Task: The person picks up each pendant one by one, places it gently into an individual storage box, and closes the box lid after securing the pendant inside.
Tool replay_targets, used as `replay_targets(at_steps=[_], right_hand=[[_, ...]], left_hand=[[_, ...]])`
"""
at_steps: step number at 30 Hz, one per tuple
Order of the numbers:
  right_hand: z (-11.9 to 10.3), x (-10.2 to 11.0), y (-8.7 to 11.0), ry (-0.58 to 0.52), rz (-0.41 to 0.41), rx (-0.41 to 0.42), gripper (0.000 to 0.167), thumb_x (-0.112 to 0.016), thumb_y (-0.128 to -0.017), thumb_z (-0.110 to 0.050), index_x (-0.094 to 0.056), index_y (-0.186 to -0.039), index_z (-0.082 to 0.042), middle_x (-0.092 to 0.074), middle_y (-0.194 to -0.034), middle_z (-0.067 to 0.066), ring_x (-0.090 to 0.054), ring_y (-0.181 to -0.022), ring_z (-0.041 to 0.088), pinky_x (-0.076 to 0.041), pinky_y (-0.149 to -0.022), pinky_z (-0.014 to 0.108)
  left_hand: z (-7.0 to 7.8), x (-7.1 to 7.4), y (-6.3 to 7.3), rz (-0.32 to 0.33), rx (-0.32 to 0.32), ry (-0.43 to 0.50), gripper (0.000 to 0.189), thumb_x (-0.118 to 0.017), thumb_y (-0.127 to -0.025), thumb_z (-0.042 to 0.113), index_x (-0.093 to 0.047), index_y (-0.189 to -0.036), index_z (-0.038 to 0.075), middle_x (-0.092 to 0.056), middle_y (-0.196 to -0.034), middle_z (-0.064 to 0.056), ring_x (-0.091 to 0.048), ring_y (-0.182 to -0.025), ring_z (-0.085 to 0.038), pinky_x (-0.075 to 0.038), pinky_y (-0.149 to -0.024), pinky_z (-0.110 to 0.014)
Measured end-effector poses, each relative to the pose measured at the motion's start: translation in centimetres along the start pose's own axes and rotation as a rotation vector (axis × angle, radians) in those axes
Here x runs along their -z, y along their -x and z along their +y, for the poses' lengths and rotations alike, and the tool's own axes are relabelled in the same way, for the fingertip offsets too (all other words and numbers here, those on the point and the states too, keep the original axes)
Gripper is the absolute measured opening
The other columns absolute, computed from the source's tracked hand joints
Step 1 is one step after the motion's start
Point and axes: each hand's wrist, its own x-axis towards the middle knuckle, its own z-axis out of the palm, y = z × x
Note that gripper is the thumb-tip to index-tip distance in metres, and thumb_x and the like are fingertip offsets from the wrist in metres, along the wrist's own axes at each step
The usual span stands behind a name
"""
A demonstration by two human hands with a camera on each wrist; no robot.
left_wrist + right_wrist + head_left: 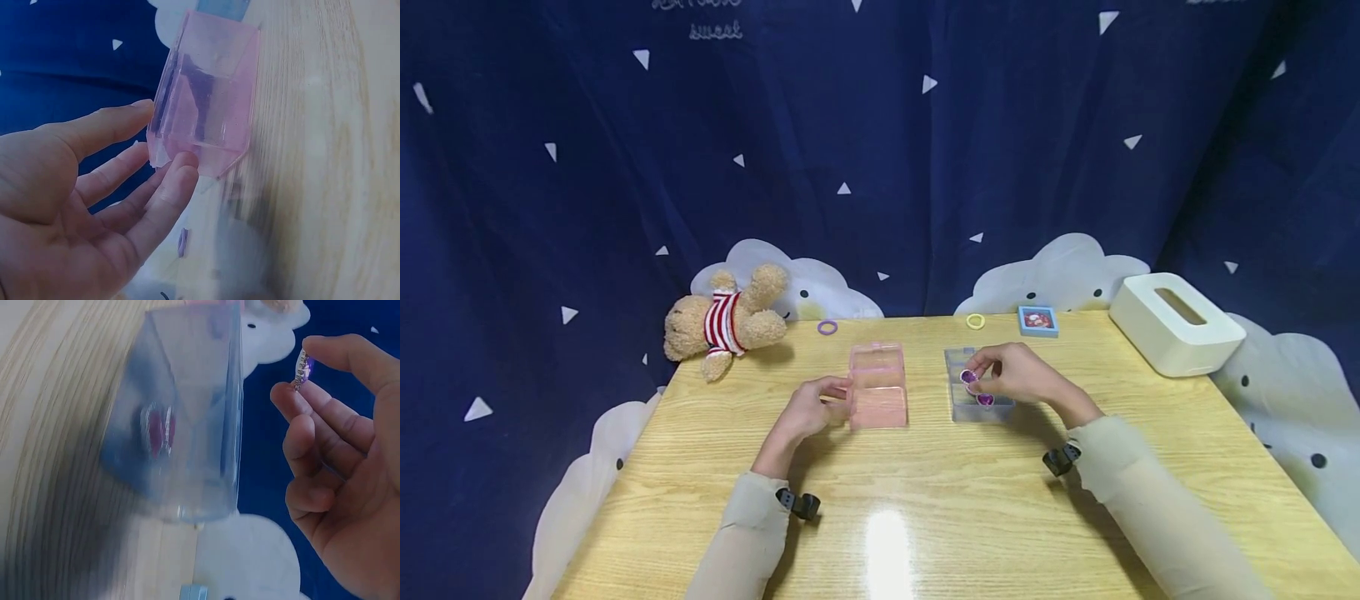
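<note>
My left hand (811,408) is at the left edge of an uncovered pink translucent plastic box (878,408) with dividers. In the left wrist view, its thumb and fingers hold the box's end near the rim. Between thumb and fingertip, my right hand (1015,372) pinches a purple gem (304,367) edged with small silvery beads. That hand is over a clear bluish plastic box (964,412), also divided into compartments. Inside the bluish box's near compartment lies a second purple gem (985,400), seen through the wall in the right wrist view.
A teddy bear (725,323) in a striped shirt lies at the back left. Along the back edge are a purple ring (827,327), a yellow ring (975,322) and a blue-framed square picture (1038,322). A white tissue box (1176,325) stands at the back right.
</note>
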Motion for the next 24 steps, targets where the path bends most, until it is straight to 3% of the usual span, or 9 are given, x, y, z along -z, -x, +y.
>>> replay_targets(at_steps=[7, 14, 24], right_hand=[[-2.0, -1.5, -1.6, 0.015, -0.03, 0.056, 0.018, -0.079, -0.081, -0.023, -0.074, -0.098, -0.02, -0.073, -0.085, -0.007, -0.06, -0.059, 0.007, -0.049, -0.053, 0.024], [-3.9, -3.0, -2.8, 0.082, -0.03, 0.082, 0.021, -0.079, -0.081, -0.031, -0.074, -0.099, -0.023, -0.072, -0.085, -0.013, -0.062, -0.07, 0.005, -0.049, -0.065, 0.023], [-5.6, -4.8, -4.6, 0.078, -0.05, 0.129, 0.021, -0.078, -0.081, -0.029, -0.074, -0.1, -0.022, -0.072, -0.086, -0.014, -0.058, -0.067, 0.004, -0.047, -0.063, 0.021]], left_hand=[[0.0, 0.0, 0.1, -0.005, 0.004, 0.005, 0.044, -0.075, -0.088, 0.011, -0.065, -0.13, 0.005, -0.071, -0.115, -0.017, -0.068, -0.105, -0.033, -0.054, -0.076, -0.029], [0.0, 0.1, 0.2, -0.01, 0.019, 0.006, 0.044, -0.074, -0.088, 0.011, -0.064, -0.13, 0.005, -0.07, -0.116, -0.017, -0.068, -0.104, -0.032, -0.054, -0.076, -0.029], [0.2, 0.0, 0.2, -0.01, 0.018, 0.008, 0.044, -0.074, -0.087, 0.009, -0.064, -0.13, 0.005, -0.071, -0.115, -0.018, -0.069, -0.103, -0.032, -0.055, -0.076, -0.032]])
